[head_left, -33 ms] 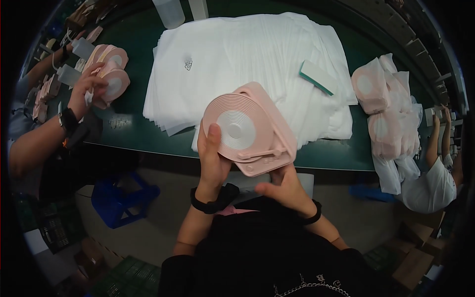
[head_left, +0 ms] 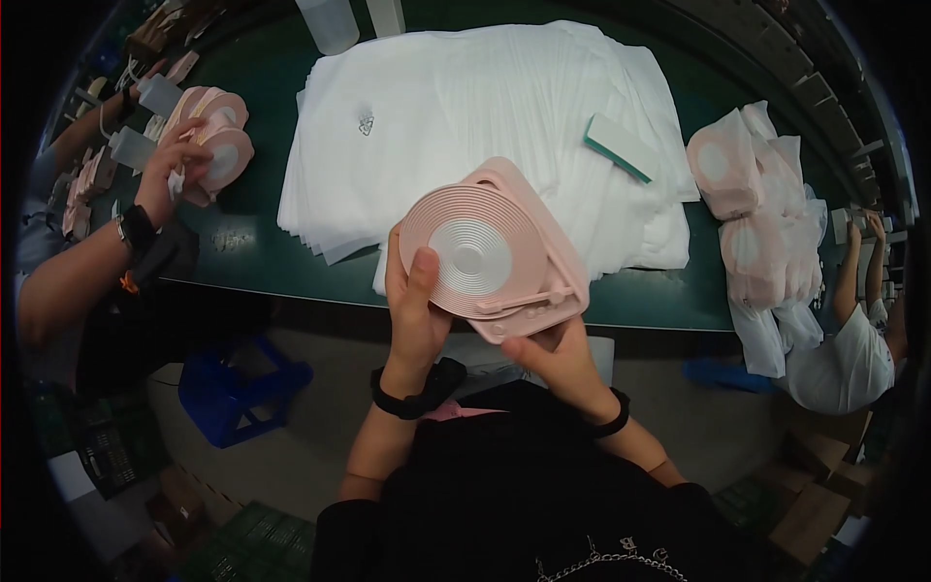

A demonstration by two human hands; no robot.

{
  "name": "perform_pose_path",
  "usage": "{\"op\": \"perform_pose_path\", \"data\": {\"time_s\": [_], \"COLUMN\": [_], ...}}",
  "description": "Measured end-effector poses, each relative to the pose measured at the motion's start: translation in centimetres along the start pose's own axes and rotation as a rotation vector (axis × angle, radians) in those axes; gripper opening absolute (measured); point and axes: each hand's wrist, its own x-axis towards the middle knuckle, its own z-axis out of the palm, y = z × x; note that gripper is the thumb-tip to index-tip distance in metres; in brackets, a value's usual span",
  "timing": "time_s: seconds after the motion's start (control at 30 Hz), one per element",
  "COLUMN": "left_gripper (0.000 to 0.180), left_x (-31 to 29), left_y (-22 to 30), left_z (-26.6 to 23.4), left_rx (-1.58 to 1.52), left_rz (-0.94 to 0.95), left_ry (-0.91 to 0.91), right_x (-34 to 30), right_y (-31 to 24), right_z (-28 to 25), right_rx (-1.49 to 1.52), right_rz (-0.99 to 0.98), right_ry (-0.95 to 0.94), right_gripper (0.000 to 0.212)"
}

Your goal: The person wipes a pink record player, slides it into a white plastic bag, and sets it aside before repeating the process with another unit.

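Observation:
I hold a pink device shaped like a record player (head_left: 465, 257) in front of me, tilted, its ringed disc with a white centre facing up. A small pink tone arm lies along its lower right. My left hand (head_left: 415, 291) is closed on its left side, thumb on the disc's edge and fingers mostly hidden behind. At the bottom edge my right hand (head_left: 562, 364) grips the device, the thumb by the lower corner and the fingers underneath, out of sight. Just beyond lies a broad stack of thin white bags (head_left: 407, 116) on the green table (head_left: 640, 312).
A white block with a green base (head_left: 618, 145) lies on the bags. Bagged pink devices (head_left: 752, 252) are piled at the right. At the left, a co-worker's hand (head_left: 170, 175) touches more pink devices (head_left: 225, 160). A blue stool (head_left: 233, 393) stands below the table.
The pink device has turned a little and shifted slightly right, with its disc facing me more. My right thumb has come up against its lower edge.

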Motion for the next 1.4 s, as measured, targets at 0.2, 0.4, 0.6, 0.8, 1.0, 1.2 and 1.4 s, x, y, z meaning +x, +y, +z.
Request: {"op": "perform_pose_path", "data": {"time_s": [0.2, 0.4, 0.6, 0.8, 1.0, 1.2, 1.4], "left_gripper": [0.081, 0.087, 0.084, 0.079, 0.075, 0.065, 0.054], "left_x": [-0.8, -1.1, -1.9, -2.1, -2.5, -2.4, -0.9], "left_y": [1.4, 0.5, 0.0, -1.2, -2.8, -2.0, 1.4], "left_z": [1.8, 1.0, 2.5, 2.4, 2.6, 3.3, 3.4], "left_rx": [0.393, 0.370, 0.411, 0.310, 0.152, 0.327, 0.507], "left_rz": [0.126, -0.052, 0.060, 0.047, -0.034, -0.139, 0.003], "left_ry": [-0.158, -0.236, -0.236, -0.192, -0.141, -0.147, -0.247], "right_x": [-0.8, -1.7, -2.6, -3.2, -3.3, -4.0, -3.0], "right_y": [-1.3, -1.2, -1.1, -0.9, -2.4, -2.8, -2.4], "right_z": [-2.5, -3.2, -3.7, -4.3, -4.1, -4.3, -6.7], "right_rx": [-0.166, -0.251, -0.065, -0.136, -0.208, 0.024, 0.554], "right_rz": [-0.004, -0.034, 0.091, 0.019, -0.088, -0.006, 0.132], "right_ry": [0.046, 0.062, 0.025, 0.008, 0.031, 0.108, 0.079], "right_gripper": [0.065, 0.060, 0.063, 0.064, 0.068, 0.066, 0.059]}}
